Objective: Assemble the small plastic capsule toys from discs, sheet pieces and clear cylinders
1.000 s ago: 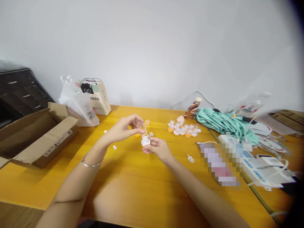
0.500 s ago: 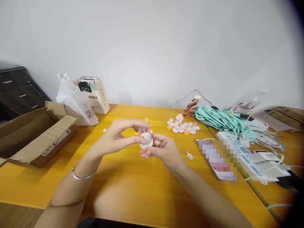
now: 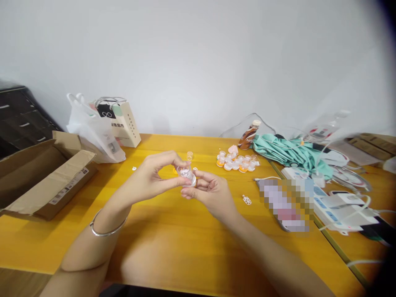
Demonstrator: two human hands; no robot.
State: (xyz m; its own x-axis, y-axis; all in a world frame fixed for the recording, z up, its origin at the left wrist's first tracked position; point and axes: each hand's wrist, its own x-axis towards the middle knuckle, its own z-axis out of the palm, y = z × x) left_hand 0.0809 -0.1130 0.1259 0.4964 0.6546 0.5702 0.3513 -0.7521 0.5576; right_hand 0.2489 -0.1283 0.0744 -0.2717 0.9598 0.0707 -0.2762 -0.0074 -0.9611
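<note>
Between my two hands is a small clear plastic container with a white ring at its lower end, tilted over the table. My left hand, with a silver bangle at the wrist, pinches its clear side between thumb and fingers. On the white end, the thumb and curled fingers of my right hand are closed. Just behind them stand a small clear cup, an orange piece partly hidden by my left hand, and a white perforated piece. Another white perforated piece lies to the right.
Several similar containers with white or orange bases are grouped near a brown drink bottle. Rightward are teal cloth, a pixelated flat object and a power strip. An open cardboard box and bags occupy the left.
The container has tilted, its clear end leaning left, and both hands have shifted slightly with it. The white patterned piece seen inside it before is no longer distinct. The view has moved a little.
</note>
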